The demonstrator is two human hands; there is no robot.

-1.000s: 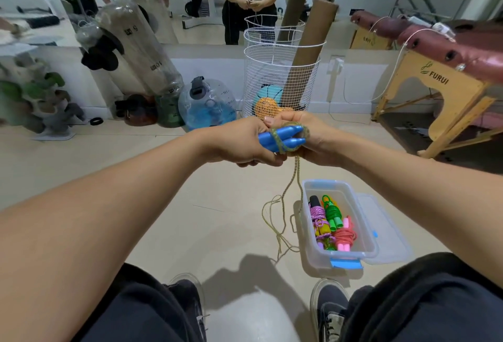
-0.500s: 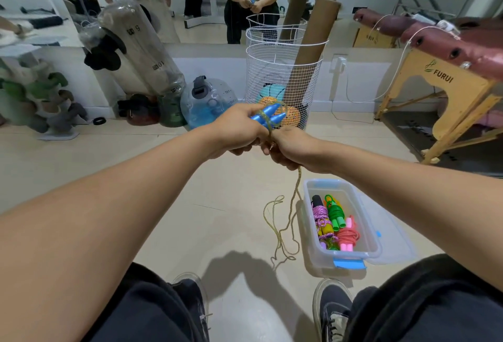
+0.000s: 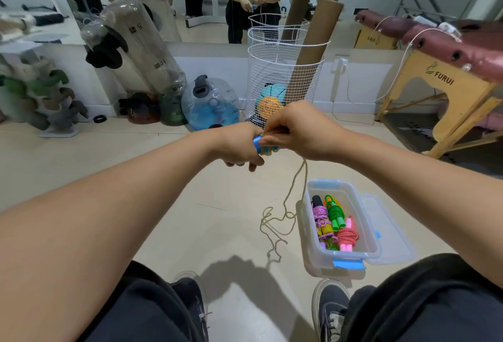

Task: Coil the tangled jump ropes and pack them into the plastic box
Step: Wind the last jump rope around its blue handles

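Nearest me I see my two shoes (image 3: 330, 311) on the floor (image 3: 168, 167), dark trousers to either side. Just beyond the right shoe sits the box (image 3: 337, 256), open, its lid (image 3: 392, 233) lying flat against its right side. Inside it are coiled ropes: a purple one (image 3: 319, 212), a green one (image 3: 335, 212) and a pink one (image 3: 347, 236), packed side by side.

To the left of the box, loose loops of an olive rope (image 3: 275, 228) lie on the floor, and two strands climb from there to my hands.

My left hand (image 3: 239, 145) has its grip clamped around the blue handles (image 3: 261, 145), with turns of the rope around them. My right hand (image 3: 302, 130) meets it from the right, fingers curled and pinching the rope at the handles.

Farther off stands a wire basket (image 3: 283, 80) holding a ball (image 3: 269, 105) and a cardboard tube (image 3: 315, 45), with a massage bed (image 3: 446, 42) at the right, against the mirrored wall.
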